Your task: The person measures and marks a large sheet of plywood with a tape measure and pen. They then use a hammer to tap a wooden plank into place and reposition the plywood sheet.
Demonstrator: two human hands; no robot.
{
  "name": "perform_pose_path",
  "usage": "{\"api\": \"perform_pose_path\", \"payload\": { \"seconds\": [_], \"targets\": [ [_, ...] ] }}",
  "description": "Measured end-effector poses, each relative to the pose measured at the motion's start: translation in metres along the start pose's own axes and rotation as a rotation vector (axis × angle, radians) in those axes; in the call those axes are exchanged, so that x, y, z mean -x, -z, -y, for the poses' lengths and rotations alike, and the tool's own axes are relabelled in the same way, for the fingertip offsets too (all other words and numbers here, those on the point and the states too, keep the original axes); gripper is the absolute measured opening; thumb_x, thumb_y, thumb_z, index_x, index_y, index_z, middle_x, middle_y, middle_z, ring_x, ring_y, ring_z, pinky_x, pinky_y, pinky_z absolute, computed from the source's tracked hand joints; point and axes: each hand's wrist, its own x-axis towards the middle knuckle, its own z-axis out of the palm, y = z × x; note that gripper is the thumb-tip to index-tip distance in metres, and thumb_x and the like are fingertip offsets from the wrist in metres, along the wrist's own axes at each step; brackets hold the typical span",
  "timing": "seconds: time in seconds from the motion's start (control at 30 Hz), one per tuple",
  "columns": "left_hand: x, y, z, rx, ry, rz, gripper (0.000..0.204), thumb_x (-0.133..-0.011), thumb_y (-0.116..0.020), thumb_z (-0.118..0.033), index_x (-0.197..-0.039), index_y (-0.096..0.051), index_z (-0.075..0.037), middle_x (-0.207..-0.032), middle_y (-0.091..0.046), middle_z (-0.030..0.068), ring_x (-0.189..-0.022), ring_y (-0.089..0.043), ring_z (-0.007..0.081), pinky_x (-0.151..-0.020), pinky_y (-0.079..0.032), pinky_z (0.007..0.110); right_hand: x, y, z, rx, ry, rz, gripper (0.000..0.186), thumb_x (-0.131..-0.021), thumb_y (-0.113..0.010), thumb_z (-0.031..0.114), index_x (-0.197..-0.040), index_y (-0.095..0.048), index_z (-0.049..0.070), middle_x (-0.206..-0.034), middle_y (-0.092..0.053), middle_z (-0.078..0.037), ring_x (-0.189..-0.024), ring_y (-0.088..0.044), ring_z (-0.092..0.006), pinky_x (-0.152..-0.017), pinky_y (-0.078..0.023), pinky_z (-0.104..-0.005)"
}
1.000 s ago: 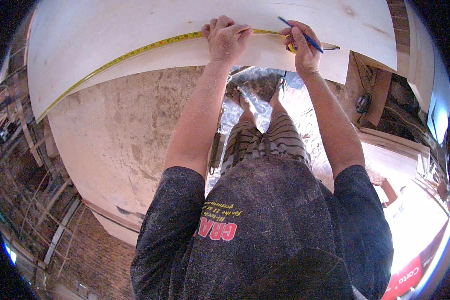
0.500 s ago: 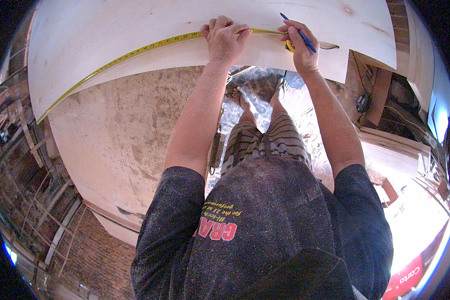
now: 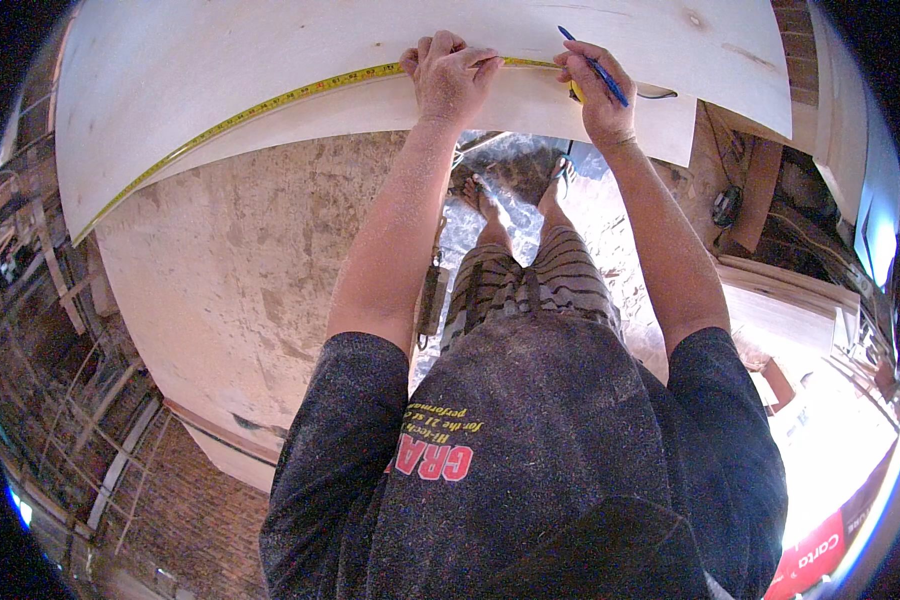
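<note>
My left hand (image 3: 448,85) presses with bent fingers and thumb on the yellow tape blade (image 3: 310,87), which lies stretched along a pale plywood sheet (image 3: 220,50) from the lower left toward my right hand. My right hand (image 3: 600,95) grips a blue pen (image 3: 592,62), tilted with one end up toward the upper left, and is at the yellow tape-measure case (image 3: 575,90), which is mostly hidden behind the fingers. A second pale board edge (image 3: 660,125) shows under the blade, nearer to me.
A stained board surface (image 3: 210,270) spreads at lower left. A dark cord and device (image 3: 725,205) lie right of my arm, near stacked boards (image 3: 780,295). My sandalled feet stand on a littered floor (image 3: 515,150). Timber and a brick surface (image 3: 170,480) show at the left rim.
My right hand has shifted slightly left with the pen, which now slants more steeply. My left hand and the tape blade have stayed in place.
</note>
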Motion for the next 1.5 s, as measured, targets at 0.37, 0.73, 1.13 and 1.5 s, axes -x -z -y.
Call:
{"api": "perform_pose_path", "payload": {
  "seconds": [0.37,0.73,1.13,1.5],
  "targets": [
    [0.0,0.008,-0.005,0.022,0.075,0.094,0.014,-0.063,-0.075,-0.027,-0.076,-0.072,-0.023,-0.082,-0.054,-0.0011,-0.088,-0.05,0.0213,-0.082,-0.031,0.041,0.003,0.012,-0.006,1.113,0.402,0.179,0.042,-0.082,-0.061,0.039,-0.118,-0.055,0.019,-0.111,-0.057,-0.004,-0.107,-0.05,-0.0246,-0.086,-0.038,-0.0447],
    [0.002,0.042,-0.018,0.018,0.091,-0.083,0.036,-0.063,-0.075,-0.019,-0.098,-0.068,-0.016,-0.099,-0.056,0.0063,-0.104,-0.048,0.0235,-0.093,-0.031,0.043,-0.004,0.013,0.007,1.084,0.372,0.2,0.024,-0.081,-0.059,0.021,-0.106,-0.061,0.021,-0.105,-0.06,-0.001,-0.101,-0.052,-0.0243,-0.077,-0.042,-0.045],
    [0.113,0.103,-0.031,0.867,0.968,-0.008,0.031,-0.082,-0.065,-0.026,-0.098,-0.062,0.0,-0.095,-0.061,0.0101,-0.088,-0.058,0.0206,-0.074,-0.047,0.03,0.003,0.018,0.032,1.068,0.337,0.273,0.023,-0.078,-0.06,0.021,-0.101,-0.063,0.016,-0.094,-0.061,-0.007,-0.095,-0.055,-0.0276,-0.077,-0.044,-0.0453],
    [0.17,0.223,0.094,1.824,1.168,-0.909,0.034,-0.093,-0.042,-0.04,-0.099,-0.056,-0.009,-0.083,-0.059,0.0084,-0.078,-0.058,0.0212,-0.067,-0.049,0.033,0.128,0.0,0.073,0.594,0.025,0.796,0.028,-0.079,-0.06,0.031,-0.095,-0.064,0.009,-0.087,-0.063,-0.016,-0.084,-0.06,-0.0338,-0.075,-0.048,-0.0432]
  ]
}}
